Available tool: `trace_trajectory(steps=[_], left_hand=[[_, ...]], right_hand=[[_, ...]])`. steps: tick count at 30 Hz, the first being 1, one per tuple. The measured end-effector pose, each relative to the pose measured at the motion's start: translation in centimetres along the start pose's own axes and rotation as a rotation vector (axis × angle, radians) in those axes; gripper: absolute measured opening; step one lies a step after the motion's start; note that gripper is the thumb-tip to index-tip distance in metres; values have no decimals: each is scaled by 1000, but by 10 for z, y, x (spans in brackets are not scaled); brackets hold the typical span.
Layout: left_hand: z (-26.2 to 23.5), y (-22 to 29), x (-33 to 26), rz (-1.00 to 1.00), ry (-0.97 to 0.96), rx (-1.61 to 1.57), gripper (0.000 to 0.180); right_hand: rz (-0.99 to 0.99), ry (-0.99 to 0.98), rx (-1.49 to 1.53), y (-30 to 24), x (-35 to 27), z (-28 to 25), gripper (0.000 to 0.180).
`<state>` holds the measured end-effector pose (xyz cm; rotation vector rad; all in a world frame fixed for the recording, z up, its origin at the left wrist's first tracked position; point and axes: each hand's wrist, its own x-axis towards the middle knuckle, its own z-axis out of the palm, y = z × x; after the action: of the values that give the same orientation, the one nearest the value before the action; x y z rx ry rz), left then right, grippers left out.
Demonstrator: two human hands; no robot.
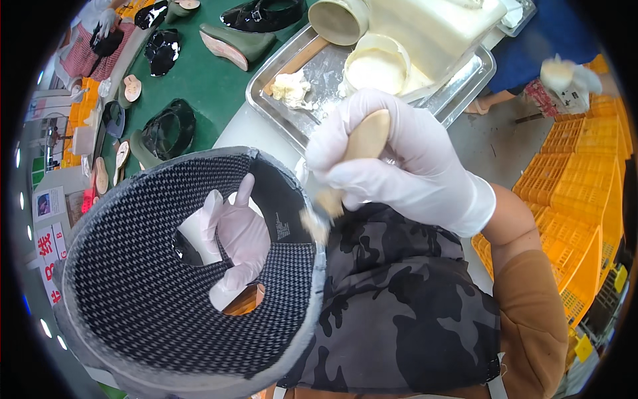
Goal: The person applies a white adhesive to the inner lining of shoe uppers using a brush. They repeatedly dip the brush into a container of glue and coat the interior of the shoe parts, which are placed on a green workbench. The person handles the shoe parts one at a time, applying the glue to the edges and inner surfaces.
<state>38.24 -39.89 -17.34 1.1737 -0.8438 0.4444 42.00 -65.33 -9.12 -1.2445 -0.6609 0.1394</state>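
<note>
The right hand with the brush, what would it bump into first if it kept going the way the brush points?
Probably the edge of the checked shoe piece. The right hand aims its brush down-left, bristles almost at that rim, though depth is hard to judge.

The shoe upper (166,266) wears a black-and-white houndstooth check with a grey edge, and both hands, left hand (232,239) and right hand (392,159), are in white gloves. The brush (359,153) has a pale wooden handle. The apron (399,306) is grey-black camouflage, the worktop (199,80) green, the far-right crates (578,199) yellow.
</note>
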Motion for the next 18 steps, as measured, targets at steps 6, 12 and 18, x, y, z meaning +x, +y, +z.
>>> trace_trajectory(steps=[6, 12, 18], left_hand=[[-1, 0, 8, -24, -27, -67, 79], [4, -3, 13, -83, -21, -154, 79], [6, 9, 15, -384, 76, -225, 81]], right_hand=[[-251, 59, -88, 2, 7, -3, 16], [123, 38, 174, -12, -1, -9, 13], [-417, 237, -266, 31, 24, -13, 14]])
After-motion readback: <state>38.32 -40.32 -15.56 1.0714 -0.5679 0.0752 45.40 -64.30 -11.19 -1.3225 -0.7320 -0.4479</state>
